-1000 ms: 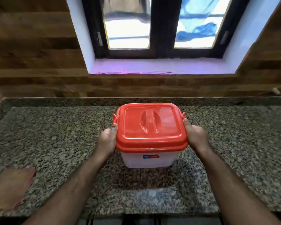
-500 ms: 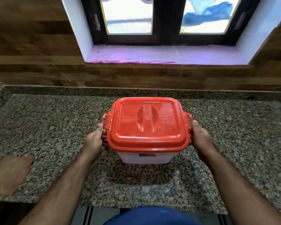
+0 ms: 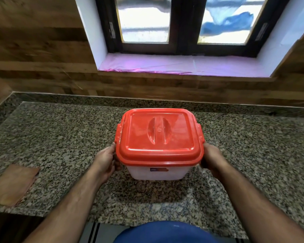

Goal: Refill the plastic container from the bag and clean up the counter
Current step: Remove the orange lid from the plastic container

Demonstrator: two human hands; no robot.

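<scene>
Upright container (image 3: 157, 172), lid handle ridges (image 3: 159, 132) pointing windowward

Fingertips of left hand (image 3: 105, 159) tucked under the red lid (image 3: 159, 137) rim, out of sight. Right hand (image 3: 211, 159) the same: fingers hidden behind the plastic container (image 3: 158, 173) wall, grip itself not visible.

Container contents unreadable; lid is on and the wall is cloudy. Small label (image 3: 158, 170) on the front wall too small to read. Side latches mostly hidden by the lid edge.

Both forearms cut off by the bottom edge. Blue rounded object (image 3: 165, 233) at the bottom edge, only its top showing, identity unclear. Brown cloth (image 3: 11, 185) clipped by the left edge. Blue shape (image 3: 228, 23) behind frosted window glass, blurred.
</scene>
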